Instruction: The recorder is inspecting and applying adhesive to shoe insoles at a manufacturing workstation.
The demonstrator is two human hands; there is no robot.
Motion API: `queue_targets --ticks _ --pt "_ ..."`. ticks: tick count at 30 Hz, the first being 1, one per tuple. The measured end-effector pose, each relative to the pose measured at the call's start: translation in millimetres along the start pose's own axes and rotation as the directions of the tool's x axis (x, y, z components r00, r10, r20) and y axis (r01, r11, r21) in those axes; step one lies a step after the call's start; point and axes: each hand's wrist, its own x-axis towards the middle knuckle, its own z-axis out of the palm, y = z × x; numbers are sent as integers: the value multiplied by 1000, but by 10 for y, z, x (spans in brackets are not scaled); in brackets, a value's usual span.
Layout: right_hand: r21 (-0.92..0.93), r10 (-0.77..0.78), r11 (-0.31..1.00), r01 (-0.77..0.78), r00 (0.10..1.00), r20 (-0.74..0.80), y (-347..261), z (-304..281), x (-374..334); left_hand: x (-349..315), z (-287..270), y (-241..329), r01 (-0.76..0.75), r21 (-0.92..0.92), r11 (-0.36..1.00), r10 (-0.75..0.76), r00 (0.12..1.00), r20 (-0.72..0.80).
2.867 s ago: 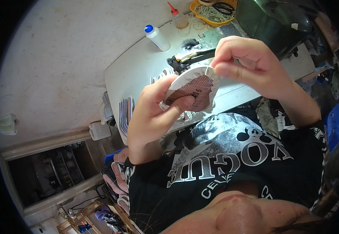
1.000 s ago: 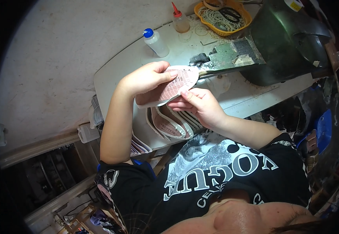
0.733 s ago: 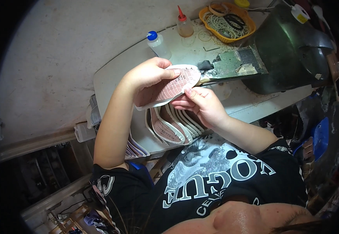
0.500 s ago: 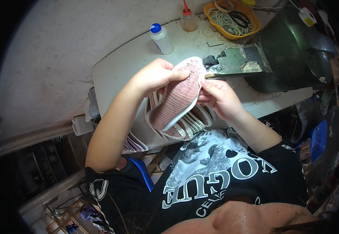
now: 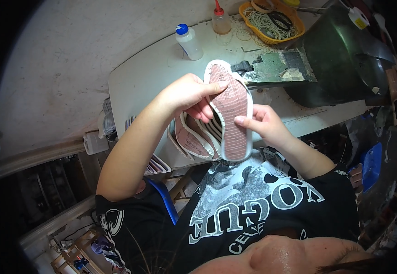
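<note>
A pink, pale-striped shoe insole with a white edge binding is held up between my two hands, its long side running toward my chest. My left hand pinches its left edge, thumb on the striped face, fingers behind. On the right edge, my right hand grips with the thumb on the striped face and the fingers hidden behind. Below and left of it, several similar white-edged insoles lie on the table near my body, partly covered by the held one.
Beyond my hands stands the dark green machine, its flat arm reaching toward the insole. A blue-capped bottle, a red-tipped bottle and a yellow basket of cords stand at the back of the white table.
The insole has swung from a slant to nearly upright, its near end moving right. My right hand has shifted down its edge, and more of the insoles beneath shows at left.
</note>
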Motion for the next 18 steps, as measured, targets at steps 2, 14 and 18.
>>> queue_targets --ticks 2,14,18 --pt "-21 8 1000 -8 1000 -5 -53 -78 -28 -16 22 -25 3 20 1000 -3 1000 21" --pt "100 74 992 -72 997 -15 -90 -56 -12 -10 120 -209 -170 -111 979 152 977 -150" --pt "112 189 975 -191 982 21 166 -73 -165 45 93 -266 -156 -114 981 135 976 -173"
